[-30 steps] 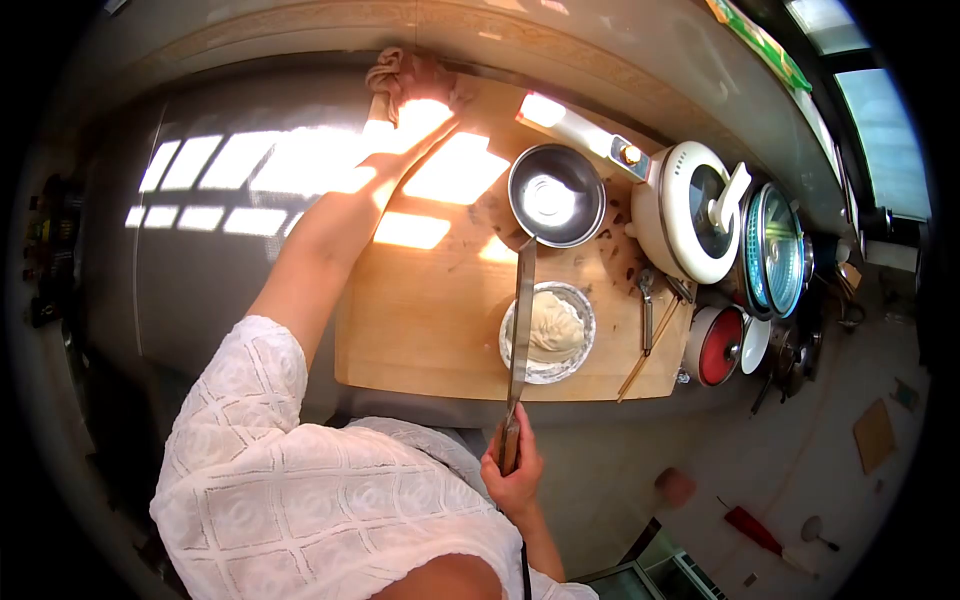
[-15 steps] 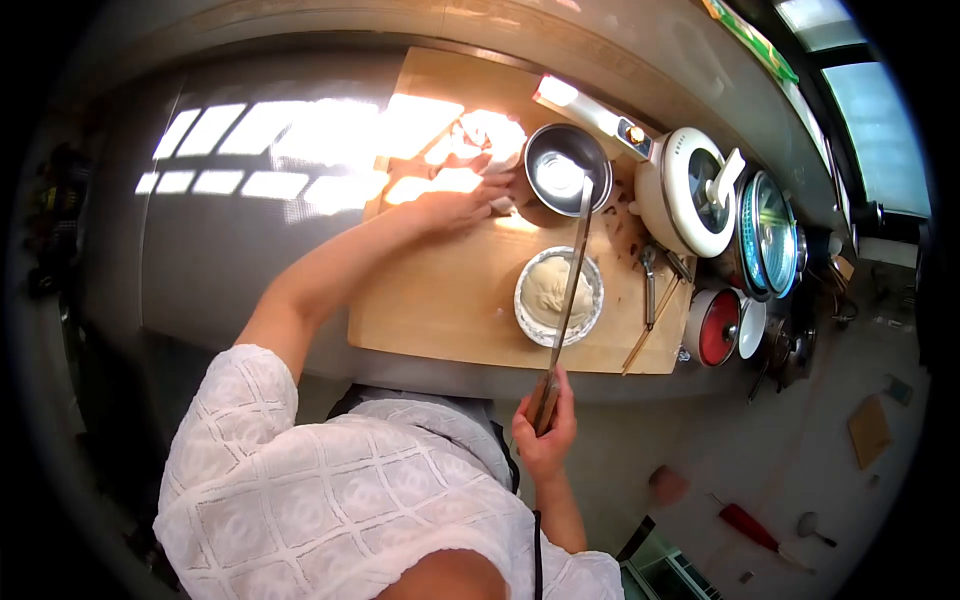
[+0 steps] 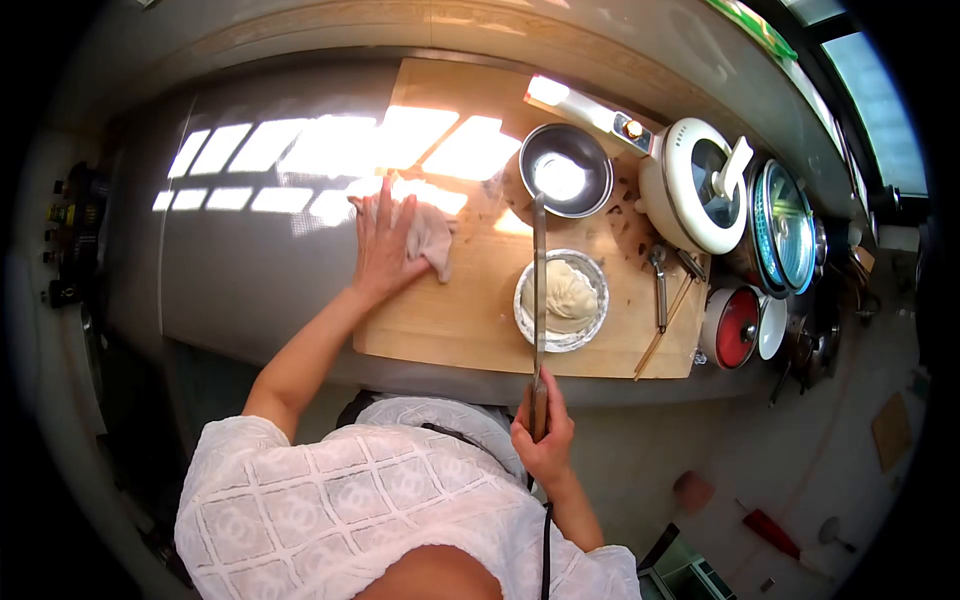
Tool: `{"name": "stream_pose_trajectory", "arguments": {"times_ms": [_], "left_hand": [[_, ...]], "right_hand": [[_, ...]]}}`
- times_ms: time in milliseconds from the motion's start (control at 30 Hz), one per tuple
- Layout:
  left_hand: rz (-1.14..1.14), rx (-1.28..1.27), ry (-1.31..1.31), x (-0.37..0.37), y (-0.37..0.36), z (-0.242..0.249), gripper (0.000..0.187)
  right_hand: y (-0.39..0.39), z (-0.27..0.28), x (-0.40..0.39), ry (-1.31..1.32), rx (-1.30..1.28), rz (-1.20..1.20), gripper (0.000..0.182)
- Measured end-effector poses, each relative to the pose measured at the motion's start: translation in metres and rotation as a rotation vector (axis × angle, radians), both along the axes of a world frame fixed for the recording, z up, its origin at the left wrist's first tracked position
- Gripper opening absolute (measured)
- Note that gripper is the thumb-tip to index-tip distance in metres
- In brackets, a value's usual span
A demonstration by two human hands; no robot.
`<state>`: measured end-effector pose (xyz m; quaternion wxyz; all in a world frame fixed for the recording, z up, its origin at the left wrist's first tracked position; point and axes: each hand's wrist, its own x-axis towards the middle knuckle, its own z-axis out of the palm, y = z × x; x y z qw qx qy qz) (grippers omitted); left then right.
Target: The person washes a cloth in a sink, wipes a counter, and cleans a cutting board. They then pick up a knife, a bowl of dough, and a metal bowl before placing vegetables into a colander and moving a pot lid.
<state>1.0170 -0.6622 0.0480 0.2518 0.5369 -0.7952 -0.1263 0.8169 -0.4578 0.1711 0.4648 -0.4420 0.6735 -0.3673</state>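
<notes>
My left hand (image 3: 382, 248) lies flat with fingers spread on a pale, crumpled cloth (image 3: 431, 238), pressing it at the left edge of the wooden board (image 3: 450, 325). Wrapped round the wooden handle of a long knife (image 3: 540, 285), my right hand (image 3: 546, 437) is closed near the counter's front edge. The blade points away from me, over a bowl (image 3: 521, 318) of pale dough (image 3: 565, 298). Its tip reaches the near rim of a dark metal bowl (image 3: 533, 152). Part of the cloth is hidden under my left hand.
At the board's right are a white electric pot (image 3: 682, 185), a metal-handled tool (image 3: 660, 290) and chopsticks (image 3: 662, 330). Dark bits are scattered beside the metal bowl. A long white device (image 3: 580, 108) lies behind it. Beyond stand a red-lidded pot (image 3: 737, 328) and stacked lidded dishes (image 3: 790, 225).
My left hand has slid left and toward me with the cloth, from beside the metal bowl to the board's left edge. The knife's tip has swung left.
</notes>
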Motion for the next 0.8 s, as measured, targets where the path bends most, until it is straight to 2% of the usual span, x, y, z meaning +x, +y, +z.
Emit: {"name": "stream_pose_trajectory", "arguments": {"times_ms": [33,100,167,233,333,433,500,533,567,600,633,667,700,733,767,800], "left_hand": [[0.098,0.031,-0.002,-0.009,-0.025,-0.014,0.073],[0.166,-0.011,-0.165,-0.032,-0.081,-0.007,0.065],[-0.053,-0.147,-0.252,-0.042,-0.156,-0.011,0.059],[0.171,-0.488,-0.254,-0.061,-0.210,-0.035,0.053],[0.206,-0.374,-0.260,-0.082,-0.246,-0.027,0.051],[0.226,-0.262,-0.322,-0.083,-0.232,-0.011,0.055],[-0.152,-0.120,-0.292,-0.074,-0.218,0.012,0.048],[-0.229,-0.437,-0.074,-0.067,-0.233,-0.035,0.039],[-0.150,0.050,-0.087,-0.077,-0.210,-0.028,0.034],[-0.313,0.063,-0.142,-0.085,-0.186,-0.008,0.034],[-0.448,0.040,-0.369,-0.089,-0.167,0.002,0.039],[-0.325,-0.147,0.055,-0.082,-0.121,0.014,0.042],[-0.412,0.191,-0.076,-0.072,-0.104,-0.015,0.044],[-0.451,-0.038,0.040,-0.067,-0.069,-0.001,0.043],[-0.499,0.330,0.130,-0.061,-0.045,0.005,0.045],[-0.520,0.086,0.053,-0.052,-0.018,0.000,0.046]], "right_hand": [[-0.001,0.001,-0.001,0.000,0.009,-0.003,0.064],[-0.005,0.002,-0.002,-0.011,0.005,-0.069,0.064],[-0.002,0.002,-0.005,-0.026,0.015,-0.081,0.063],[0.005,0.001,-0.004,-0.043,-0.003,-0.162,0.063],[0.015,0.001,-0.003,-0.008,-0.051,-0.203,0.064],[0.033,0.003,0.002,-0.027,-0.040,-0.275,0.065],[0.037,0.000,0.002,-0.067,-0.049,-0.298,0.064],[0.042,-0.004,0.001,-0.086,-0.045,-0.332,0.064],[0.044,-0.006,0.001,-0.107,-0.044,-0.372,0.064],[0.044,-0.004,0.001,-0.112,-0.056,-0.364,0.064],[0.042,0.000,0.001,-0.123,-0.055,-0.370,0.064],[0.042,0.002,0.000,-0.134,-0.051,-0.376,0.064],[0.044,0.003,-0.002,-0.136,-0.049,-0.365,0.064],[0.044,0.002,-0.004,-0.158,-0.058,-0.354,0.064],[0.044,0.001,-0.005,-0.181,-0.068,-0.344,0.064],[0.041,0.003,-0.006,-0.184,-0.052,-0.336,0.064]]}}
